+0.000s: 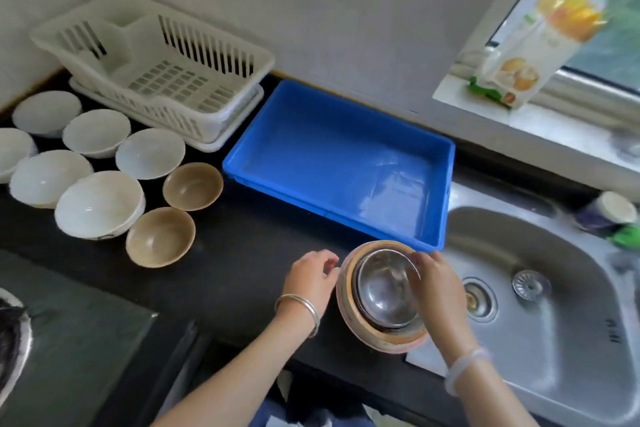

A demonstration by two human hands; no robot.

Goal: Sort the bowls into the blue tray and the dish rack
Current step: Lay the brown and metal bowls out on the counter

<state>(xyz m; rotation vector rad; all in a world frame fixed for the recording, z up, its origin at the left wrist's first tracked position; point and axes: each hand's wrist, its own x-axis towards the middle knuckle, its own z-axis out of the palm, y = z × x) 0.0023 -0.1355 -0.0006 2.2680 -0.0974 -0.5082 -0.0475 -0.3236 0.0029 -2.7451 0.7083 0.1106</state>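
Note:
A stack of bowls (367,333) sits on the black counter near the sink, with a steel bowl (384,295) nested on top. My right hand (440,291) grips the steel bowl's right rim. Just left of the stack, my left hand (311,279) hovers with fingers loosely curled and holds nothing. The blue tray (346,135) behind the stack holds no bowls. The white dish rack (152,66) at the back left also holds none. Several white bowls (98,204) and two tan bowls (192,185) stand on the counter at the left.
A steel sink (540,305) lies to the right, with a cup (609,211) on its far rim. A carton (533,48) stands on the window sill. A stove top (69,340) fills the lower left.

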